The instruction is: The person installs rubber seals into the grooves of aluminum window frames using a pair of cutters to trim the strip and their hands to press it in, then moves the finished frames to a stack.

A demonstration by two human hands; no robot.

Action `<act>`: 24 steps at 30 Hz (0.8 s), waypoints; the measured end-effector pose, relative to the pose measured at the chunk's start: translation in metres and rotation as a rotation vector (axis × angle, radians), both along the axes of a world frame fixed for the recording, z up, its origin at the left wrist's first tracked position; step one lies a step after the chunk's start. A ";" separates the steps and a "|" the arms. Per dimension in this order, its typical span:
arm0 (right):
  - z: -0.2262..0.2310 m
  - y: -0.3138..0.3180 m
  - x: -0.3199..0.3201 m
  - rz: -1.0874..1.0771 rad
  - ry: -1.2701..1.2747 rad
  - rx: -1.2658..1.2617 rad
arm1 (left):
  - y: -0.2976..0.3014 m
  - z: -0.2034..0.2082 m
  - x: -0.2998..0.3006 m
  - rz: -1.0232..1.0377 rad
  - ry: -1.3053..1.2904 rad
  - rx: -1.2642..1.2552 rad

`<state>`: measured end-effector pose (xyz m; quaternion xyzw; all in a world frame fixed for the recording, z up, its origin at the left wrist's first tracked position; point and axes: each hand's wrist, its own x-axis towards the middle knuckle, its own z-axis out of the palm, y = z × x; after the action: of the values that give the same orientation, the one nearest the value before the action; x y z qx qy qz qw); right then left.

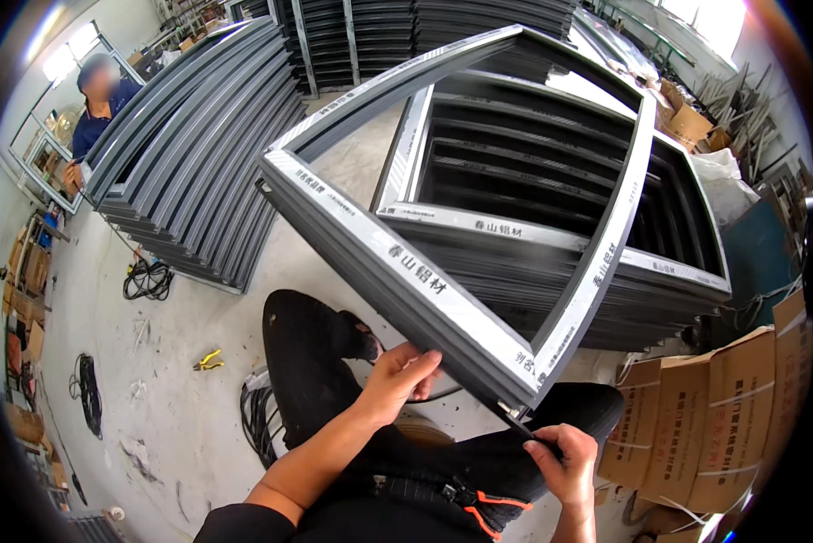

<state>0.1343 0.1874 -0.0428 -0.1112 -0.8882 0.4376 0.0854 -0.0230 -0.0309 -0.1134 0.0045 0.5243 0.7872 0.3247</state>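
Note:
A dark grey metal window frame [397,260], with white printed film along its faces, stands tilted above my lap, one corner pointing down toward me. My left hand [401,384] is closed at the frame's lower left edge, thumb against the dark side and fingers curled beneath. Just below the bottom corner, my right hand [565,462] pinches a thin black strip [515,422] that runs up to that corner. Whether the strip continues along the frame's groove is hidden. Pliers with orange handles [497,511] lie on my lap.
Stacked frames stand behind [664,262] and at left [198,172]. Cardboard boxes [728,425] line the right. Yellow pliers [209,360] and coils of black cable [148,279] lie on the floor [189,425]. Another person [99,118] stands at far left beside the stack.

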 end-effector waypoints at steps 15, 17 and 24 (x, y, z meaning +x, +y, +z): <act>-0.015 0.008 0.002 -0.007 0.029 -0.031 | 0.024 -0.005 0.029 -0.151 0.031 -0.044; -0.014 0.008 0.000 -0.014 -0.003 -0.048 | 0.012 -0.002 0.012 -0.145 0.166 -0.193; -0.015 0.008 0.000 0.023 0.016 -0.003 | -0.047 -0.003 -0.077 0.309 0.213 -0.176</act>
<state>0.1343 0.1955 -0.0574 -0.0973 -0.8880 0.4410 0.0873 -0.1000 -0.0781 -0.1162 -0.0213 0.6167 0.7740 0.1420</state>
